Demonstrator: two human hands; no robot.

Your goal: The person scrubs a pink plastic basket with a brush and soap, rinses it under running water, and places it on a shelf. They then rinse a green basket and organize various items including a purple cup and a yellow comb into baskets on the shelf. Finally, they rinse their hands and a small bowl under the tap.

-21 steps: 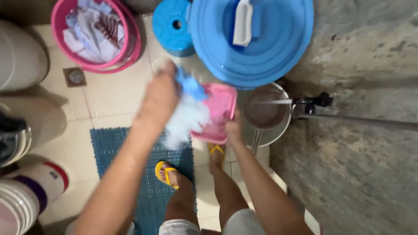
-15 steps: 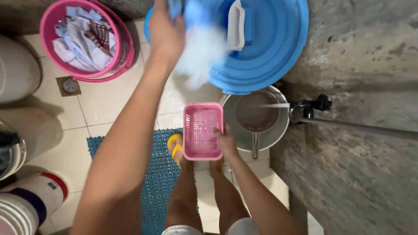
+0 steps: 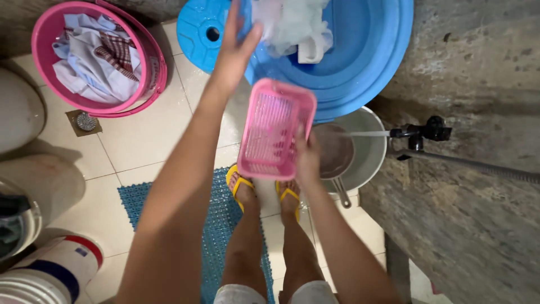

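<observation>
Pink slotted basket, small, rectangular, plastic: held at its lower right edge by the right hand, fingers closed on the rim, tilted and carried in the air above the yellow sandals and the tiled floor. Left hand: raised, fingers spread open, gripping nothing, its fingertips at the rim of the large blue basin and just beside the pale wet cloth lying in that basin. White brush: partly under the cloth, inside the basin. Step in hand, by judgement: cloth set in the blue basin, basket appearing empty in the other hand. Grey bucket: below the basin, beside the basket, with a dark long-handled dipper inside it and a thin stream of water running in from a black tap on the rough wall. Blue round lid: on the floor, touching the basin's left side. Pink tub: upper left, well apart, filled with white and checked laundry. Blue mat: underfoot. Floor drain: just below the pink tub.
</observation>
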